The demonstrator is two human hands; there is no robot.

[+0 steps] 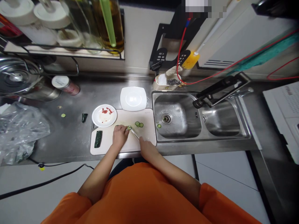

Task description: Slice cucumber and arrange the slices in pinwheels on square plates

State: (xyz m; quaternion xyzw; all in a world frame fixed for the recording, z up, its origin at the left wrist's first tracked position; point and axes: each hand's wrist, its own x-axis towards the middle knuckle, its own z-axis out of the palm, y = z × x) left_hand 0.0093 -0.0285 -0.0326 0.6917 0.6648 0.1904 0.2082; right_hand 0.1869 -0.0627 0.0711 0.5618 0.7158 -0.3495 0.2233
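On the pale cutting board [147, 137], my left hand [120, 137] is closed on a piece of cucumber [129, 128], its cut end showing past the fingertips. My right hand [148, 150] grips a small knife [135, 134] whose narrow metal blade reaches to that cut end. Several round cucumber slices [139, 124] lie on the board right of the blade. A dark green cucumber chunk [98, 139] rests at the board's left side. The white plate with red bits [104, 121] overlaps the board's upper left corner. My fingers hide most of the held cucumber.
A white square plate [133, 99] stands behind the board. To the right is a double sink [177, 115] with a dark faucet [210, 95]. On the left counter are a cucumber end [84, 117], a small slice [63, 115], a canister [66, 85] and a plastic bag [23, 127].
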